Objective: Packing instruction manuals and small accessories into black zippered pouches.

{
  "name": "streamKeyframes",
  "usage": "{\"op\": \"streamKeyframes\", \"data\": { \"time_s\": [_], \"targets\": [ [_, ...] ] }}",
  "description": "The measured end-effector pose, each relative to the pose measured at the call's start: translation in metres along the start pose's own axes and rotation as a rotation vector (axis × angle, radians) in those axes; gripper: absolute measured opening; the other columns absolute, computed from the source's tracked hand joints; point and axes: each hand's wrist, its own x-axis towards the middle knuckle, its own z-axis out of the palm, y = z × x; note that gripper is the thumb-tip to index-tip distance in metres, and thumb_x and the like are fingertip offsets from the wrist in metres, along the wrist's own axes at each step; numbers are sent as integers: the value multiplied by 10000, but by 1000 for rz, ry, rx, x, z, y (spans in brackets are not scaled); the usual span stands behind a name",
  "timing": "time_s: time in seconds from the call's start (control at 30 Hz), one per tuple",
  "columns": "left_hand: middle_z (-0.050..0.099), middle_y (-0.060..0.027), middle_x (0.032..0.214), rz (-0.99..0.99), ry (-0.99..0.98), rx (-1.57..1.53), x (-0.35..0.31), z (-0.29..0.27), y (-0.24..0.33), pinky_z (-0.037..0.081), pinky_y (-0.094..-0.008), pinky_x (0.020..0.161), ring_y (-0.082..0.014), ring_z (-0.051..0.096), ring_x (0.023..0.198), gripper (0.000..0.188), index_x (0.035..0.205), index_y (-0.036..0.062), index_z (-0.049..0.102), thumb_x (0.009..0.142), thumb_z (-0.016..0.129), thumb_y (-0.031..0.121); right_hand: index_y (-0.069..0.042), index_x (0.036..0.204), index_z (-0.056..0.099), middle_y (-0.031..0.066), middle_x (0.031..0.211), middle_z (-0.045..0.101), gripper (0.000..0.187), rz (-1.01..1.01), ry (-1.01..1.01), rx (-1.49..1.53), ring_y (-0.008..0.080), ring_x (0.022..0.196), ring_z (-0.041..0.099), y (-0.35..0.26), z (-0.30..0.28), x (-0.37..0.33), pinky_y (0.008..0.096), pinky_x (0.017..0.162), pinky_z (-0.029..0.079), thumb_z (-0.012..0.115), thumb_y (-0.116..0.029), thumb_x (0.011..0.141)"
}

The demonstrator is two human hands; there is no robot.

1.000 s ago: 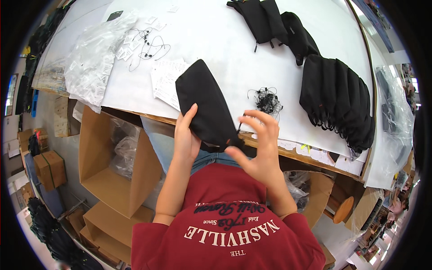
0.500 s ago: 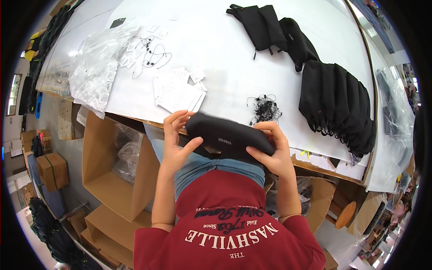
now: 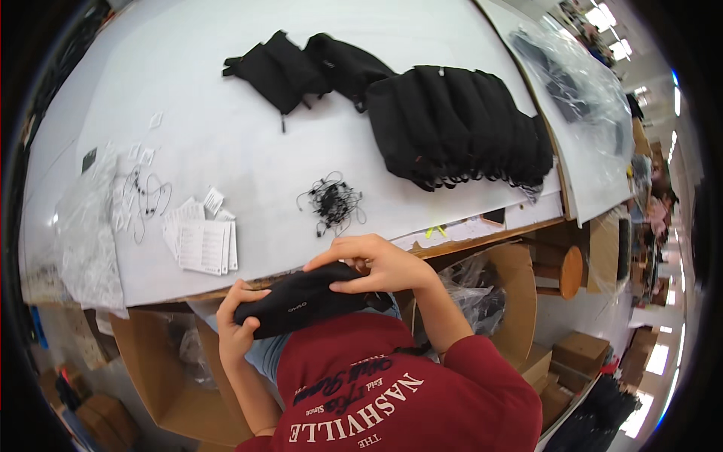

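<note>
A black zip-style pouch (image 3: 290,305) with a small pale print is held in front of my body, just off the table's near edge. My left hand (image 3: 238,322) grips its left end, thumb on the near face and fingers behind. Closed over the upper right part is my right hand (image 3: 385,265), with its thumb pressed on the fabric. Beyond the edge lies a tangle of thin black cords (image 3: 333,202). Left of that, a fanned pile of white printed cards (image 3: 203,245) rests on the white table (image 3: 248,166).
Several black pouches stand in a tight row (image 3: 452,128) at the right, with more lying flat (image 3: 282,75) beside them. Clear plastic bags (image 3: 86,226) and loose cords (image 3: 147,197) occupy the table's left. Below are open cardboard boxes (image 3: 162,369) and a wooden stool (image 3: 561,271).
My view has turned to the right. The pouch is now tilted, right end higher, and my right hand has moved from its right end onto its upper side.
</note>
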Motion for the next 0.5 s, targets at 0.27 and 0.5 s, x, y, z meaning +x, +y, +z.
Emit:
{"op": "streamKeyframes", "data": {
  "time_s": [0.27,0.5],
  "targets": [
    [552,-69,866,-36,82,-90,4,0,-12,388,-214,622,-98,473,686,582,1061,-11,602,971,355,509,-46,1212,551,42,1198,564,446,-239,1280,-608,117,967,556,-4,-115,-81,226,803,439,687,-42,787],
    [578,-80,812,-117,121,-221,1,6,-22,415,-228,669,-113,508,693,406,986,-27,591,1004,388,324,30,1183,539,107,1068,618,391,-108,1708,-152,188,932,592,77,-297,-154,288,834,469,660,-56,821]
  ]
}}
